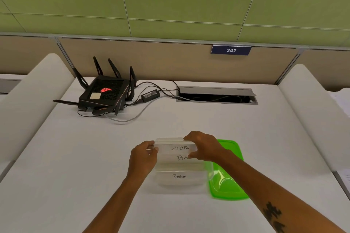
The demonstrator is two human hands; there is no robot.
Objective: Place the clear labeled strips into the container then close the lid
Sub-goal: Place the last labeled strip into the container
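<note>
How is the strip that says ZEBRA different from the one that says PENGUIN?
The ZEBRA strip is pinched at both ends by the left hand and right hand; the PENGUIN strip is untouched. ZEBRA is farther from the person, PENGUIN nearer. Both are clear, with black handwritten names.

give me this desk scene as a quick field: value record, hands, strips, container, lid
left hand: grips left end of the ZEBRA strip
right hand: grips its right end
other strips: BEAR strip, PENGUIN strip
container: clear, open, strips over or in it
lid: green, off, touching container's right side
</note>
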